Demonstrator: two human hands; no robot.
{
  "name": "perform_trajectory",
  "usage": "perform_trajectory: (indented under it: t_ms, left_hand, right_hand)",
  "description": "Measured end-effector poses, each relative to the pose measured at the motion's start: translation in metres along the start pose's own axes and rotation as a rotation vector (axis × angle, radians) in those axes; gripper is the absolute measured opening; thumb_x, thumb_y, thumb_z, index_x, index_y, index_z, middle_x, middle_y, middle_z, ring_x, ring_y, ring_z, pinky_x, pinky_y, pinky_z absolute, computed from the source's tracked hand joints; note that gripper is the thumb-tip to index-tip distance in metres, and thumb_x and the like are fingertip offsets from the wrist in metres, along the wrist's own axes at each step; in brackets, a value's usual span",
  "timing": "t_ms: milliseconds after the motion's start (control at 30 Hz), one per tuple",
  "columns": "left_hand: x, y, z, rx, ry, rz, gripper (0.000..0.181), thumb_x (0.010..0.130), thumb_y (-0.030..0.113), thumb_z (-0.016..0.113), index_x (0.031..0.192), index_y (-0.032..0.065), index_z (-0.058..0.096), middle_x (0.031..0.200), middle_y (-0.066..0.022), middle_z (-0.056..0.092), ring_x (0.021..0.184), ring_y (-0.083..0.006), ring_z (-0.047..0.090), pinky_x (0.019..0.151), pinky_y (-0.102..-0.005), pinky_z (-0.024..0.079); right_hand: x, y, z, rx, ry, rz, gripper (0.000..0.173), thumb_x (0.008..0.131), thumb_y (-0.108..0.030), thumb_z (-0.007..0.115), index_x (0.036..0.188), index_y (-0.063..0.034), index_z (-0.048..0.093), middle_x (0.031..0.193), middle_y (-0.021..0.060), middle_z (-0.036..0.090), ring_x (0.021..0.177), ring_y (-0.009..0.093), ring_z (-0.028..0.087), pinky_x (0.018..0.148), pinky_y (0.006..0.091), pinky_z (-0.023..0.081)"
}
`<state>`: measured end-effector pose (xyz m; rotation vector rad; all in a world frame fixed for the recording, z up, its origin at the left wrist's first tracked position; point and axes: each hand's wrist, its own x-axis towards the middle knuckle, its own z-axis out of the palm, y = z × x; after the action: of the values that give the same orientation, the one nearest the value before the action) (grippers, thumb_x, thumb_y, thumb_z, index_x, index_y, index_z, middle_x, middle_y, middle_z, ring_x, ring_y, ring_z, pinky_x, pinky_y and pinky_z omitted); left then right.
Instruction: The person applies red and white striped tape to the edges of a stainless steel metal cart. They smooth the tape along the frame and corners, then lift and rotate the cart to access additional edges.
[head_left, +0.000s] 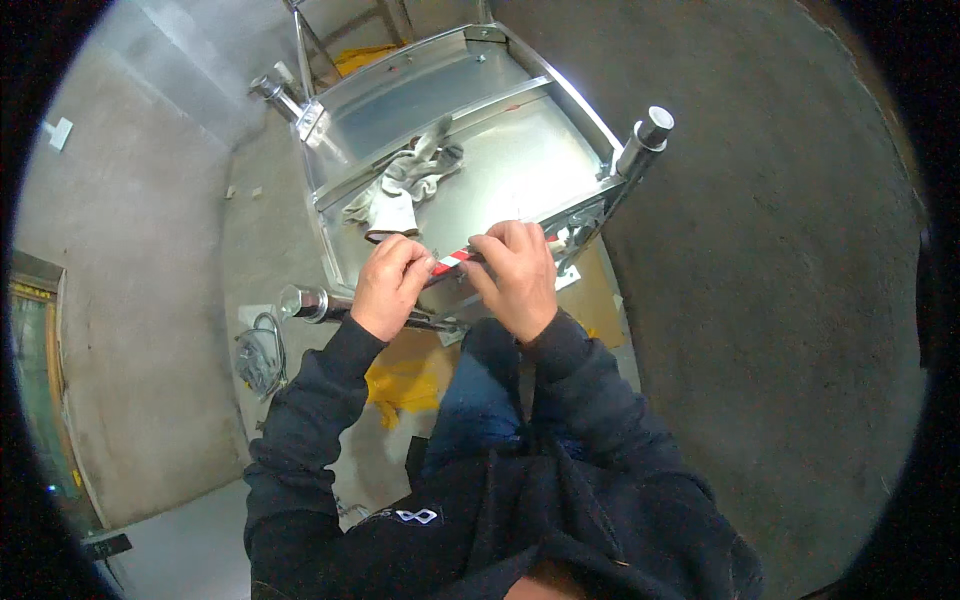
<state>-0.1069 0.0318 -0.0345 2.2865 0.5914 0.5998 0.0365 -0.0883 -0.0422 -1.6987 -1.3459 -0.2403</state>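
A narrow red-and-white striped strip runs between my two hands over the near edge of a metal table frame. My left hand pinches its left end between thumb and fingers. My right hand grips it farther right, and a bit more red shows past the fingers. The frame appears to lie upside down, its tubular legs pointing up, with a sheet-metal panel inside. Crumpled white-and-grey work gloves lie on the panel just beyond my left hand.
Capped legs stick out at the right, the near left and the far left. On the floor at left lies a coiled cable with clear plastic. Yellow sheeting and cardboard lie below. A bare wall rises at right.
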Motion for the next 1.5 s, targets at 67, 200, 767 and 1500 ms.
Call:
perform_trajectory:
  t_ms: [67,200,767,1500]
  left_hand:
    - [-0.003,0.000,-0.001,-0.083,0.027,-0.089,0.016,0.084,0.013,0.053,0.076,-0.0008,0.051,0.073,-0.0119,0.050,0.067,-0.0253,0.049,0.063,-0.0335,0.040]
    - [0.001,-0.010,0.003,-0.169,0.047,-0.200,0.020,0.084,0.016,0.054,0.076,-0.0013,0.049,0.067,-0.0109,0.049,0.061,-0.0222,0.047,0.059,-0.0324,0.039]
    - [0.048,-0.015,0.024,-0.433,-0.307,-0.274,0.014,0.076,0.011,0.063,0.085,-0.0005,0.064,0.078,-0.0087,0.065,0.065,-0.0133,0.060,0.059,-0.0269,0.048]
    - [0.026,-0.008,0.029,-0.073,-0.088,-0.048,0.013,0.081,0.012,0.053,0.082,-0.0006,0.053,0.081,-0.0155,0.054,0.080,-0.0323,0.052,0.071,-0.0383,0.042]
  right_hand:
    - [0.004,0.005,0.009,-0.063,-0.030,0.004,0.015,0.064,-0.010,0.068,0.077,-0.0073,0.061,0.077,0.0066,0.051,0.075,0.027,0.048,0.063,0.0360,0.041]
    - [0.012,0.010,0.019,-0.155,-0.054,-0.056,0.008,0.065,-0.008,0.065,0.068,-0.0075,0.057,0.074,0.0058,0.049,0.071,0.027,0.046,0.061,0.0358,0.040]
    - [-0.002,0.031,-0.004,0.348,0.072,0.355,0.006,0.077,-0.005,0.061,0.076,-0.0005,0.057,0.073,0.0091,0.053,0.065,0.020,0.052,0.060,0.0294,0.043]
    - [0.007,0.004,0.006,-0.117,-0.093,-0.038,0.009,0.065,-0.010,0.065,0.068,-0.0076,0.057,0.076,0.0057,0.051,0.075,0.026,0.049,0.062,0.0370,0.041]
